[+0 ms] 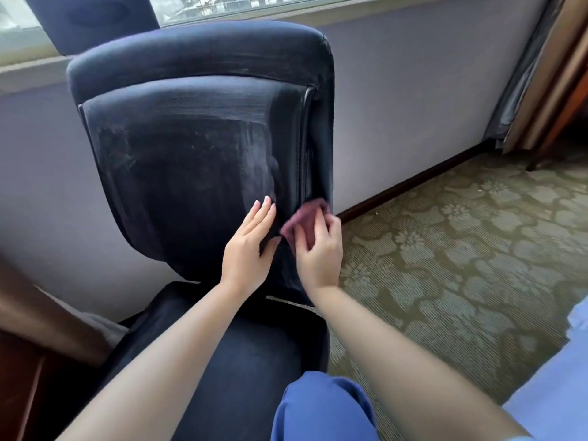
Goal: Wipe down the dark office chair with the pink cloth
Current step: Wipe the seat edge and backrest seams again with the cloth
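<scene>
1. Patterned green carpet (pixel 461 249) and a pale wall under a window (pixel 222 4) surround the dark office chair (pixel 197 148), which stands with its backrest facing the camera and its seat nearest the person
2. Left hand (pixel 248 246) lies flat on the lower backrest, fingers straight, its grip released and holding nothing; it looks to be steadying the chair
3. Right hand (pixel 319 253) has its grip curled round the bunched pink cloth (pixel 304 218), pressing it against the lower right edge of the backrest, by the side seam
4. Progress, as I judge it: pale streaks run across the upper and right parts of the backrest panel, which suggests wiping strokes there; whether they are damp marks or smeared dust I cannot tell
5. Left to do, by appearance: the left side of the backrest carries dull smudges, and the headrest roll and seat show no clear wipe marks, so I judge the job partly done
</scene>
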### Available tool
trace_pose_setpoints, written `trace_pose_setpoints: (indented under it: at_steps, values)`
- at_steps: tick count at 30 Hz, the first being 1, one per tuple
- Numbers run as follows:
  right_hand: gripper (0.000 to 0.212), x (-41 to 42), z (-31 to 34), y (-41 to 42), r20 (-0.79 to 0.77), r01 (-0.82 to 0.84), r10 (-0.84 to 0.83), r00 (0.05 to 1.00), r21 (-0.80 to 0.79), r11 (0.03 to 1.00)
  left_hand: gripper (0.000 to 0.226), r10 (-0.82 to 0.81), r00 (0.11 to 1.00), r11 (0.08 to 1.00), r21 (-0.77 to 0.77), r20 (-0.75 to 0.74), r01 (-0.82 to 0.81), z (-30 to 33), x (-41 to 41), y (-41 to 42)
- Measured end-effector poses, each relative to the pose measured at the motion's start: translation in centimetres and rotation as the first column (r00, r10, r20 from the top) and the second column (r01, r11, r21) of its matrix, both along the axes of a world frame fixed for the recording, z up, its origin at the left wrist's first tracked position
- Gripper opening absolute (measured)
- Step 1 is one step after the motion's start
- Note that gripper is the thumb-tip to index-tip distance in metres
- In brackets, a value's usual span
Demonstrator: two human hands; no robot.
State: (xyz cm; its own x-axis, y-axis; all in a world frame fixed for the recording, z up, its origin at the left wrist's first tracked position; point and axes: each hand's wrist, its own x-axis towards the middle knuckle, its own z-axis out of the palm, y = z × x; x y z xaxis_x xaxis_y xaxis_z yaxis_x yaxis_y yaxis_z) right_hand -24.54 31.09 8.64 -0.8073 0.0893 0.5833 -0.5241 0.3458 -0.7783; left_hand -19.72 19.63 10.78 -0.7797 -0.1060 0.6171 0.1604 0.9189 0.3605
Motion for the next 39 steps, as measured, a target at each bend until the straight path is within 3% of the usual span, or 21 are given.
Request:
trace_pose_setpoints:
  at_steps: [5, 8, 11, 14, 19, 25, 27, 30, 33, 35, 39]
  values:
    - [0.046, 2.4, -5.9, 1.6, 0.223, -0.115, 0.079, 0.972, 0.152, 0.982, 0.067, 0.016, 0.999, 1.000, -0.025, 0.032, -0.016, 0.0, 0.3, -0.1]
    - [0.048, 1.7, -3.6, 2.2, 0.151, -0.126, 0.103, 0.983, 0.151, 0.981, 0.068, 0.023, 0.999, 0.999, -0.030, 0.026, -0.023, 0.2, 0.5, 0.1]
    - [0.045, 0.2, 1.0, 1.4, 0.040, -0.065, 0.063, 0.997, 0.044, 0.997, 0.069, 0.070, 0.998, 0.994, -0.083, -0.002, -0.070, 0.6, 0.7, -0.1]
    - [0.044, -0.7, 2.6, 0.6, 0.048, -0.044, 0.044, 0.998, -0.011, 0.999, 0.070, 0.128, 0.992, 0.989, -0.077, -0.013, -0.129, 0.5, 0.8, 0.4]
    - [0.052, 1.7, -4.8, 1.4, 0.148, -0.068, 0.055, 0.987, 0.086, 0.994, 0.059, 0.147, 0.989, 0.989, -0.003, -0.033, -0.147, -2.0, 1.1, 1.2]
    - [0.048, 1.5, -10.1, 2.0, 0.224, -0.129, 0.072, 0.972, 0.251, 0.959, 0.058, 0.141, 0.990, 0.990, -0.012, -0.022, -0.141, -5.0, 0.9, 1.6]
    - [0.039, 1.0, -13.0, 2.3, 0.332, -0.177, 0.072, 0.941, 0.297, 0.938, 0.061, 0.155, 0.988, 0.988, 0.000, -0.016, -0.155, -6.3, 1.1, 1.7]
    - [0.017, 0.9, -15.5, 2.3, 0.466, -0.145, 0.040, 0.884, 0.193, 0.970, 0.062, 0.137, 0.990, 0.990, -0.014, -0.040, -0.138, -7.6, 1.4, 1.6]
    - [0.016, 1.4, -14.7, 1.7, 0.536, -0.081, -0.006, 0.844, 0.137, 0.987, 0.059, 0.135, 0.990, 0.990, -0.030, -0.044, -0.137, -8.0, 1.3, 1.6]
    - [0.023, 1.6, -13.3, 2.0, 0.440, -0.064, -0.003, 0.898, 0.138, 0.988, 0.058, 0.145, 0.989, 0.989, -0.013, -0.041, -0.145, -8.0, 1.2, 2.0]
    - [0.036, -0.6, -5.5, 2.8, -0.042, -0.037, 0.039, 0.998, 0.048, 0.998, 0.057, 0.159, 0.985, 0.987, 0.025, -0.064, -0.158, -8.3, 0.8, 2.3]
